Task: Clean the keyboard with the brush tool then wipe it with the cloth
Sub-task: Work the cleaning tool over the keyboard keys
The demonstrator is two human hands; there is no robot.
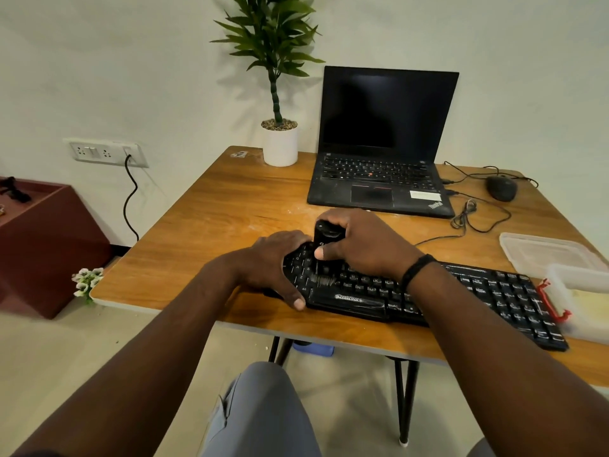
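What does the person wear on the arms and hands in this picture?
Both forearms are bare; no sleeves show in the frame. The right hand has a black braided band around its wrist. The left hand shows no band, watch or glove on the visible side. No rings are visible on either hand.

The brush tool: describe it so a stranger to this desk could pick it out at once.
Start at the wooden table and find the black keyboard along its near edge. Over the keyboard's left end, the right hand grips a stubby black brush tool, bristles down on the keys. It is the only upright thing on the keyboard.
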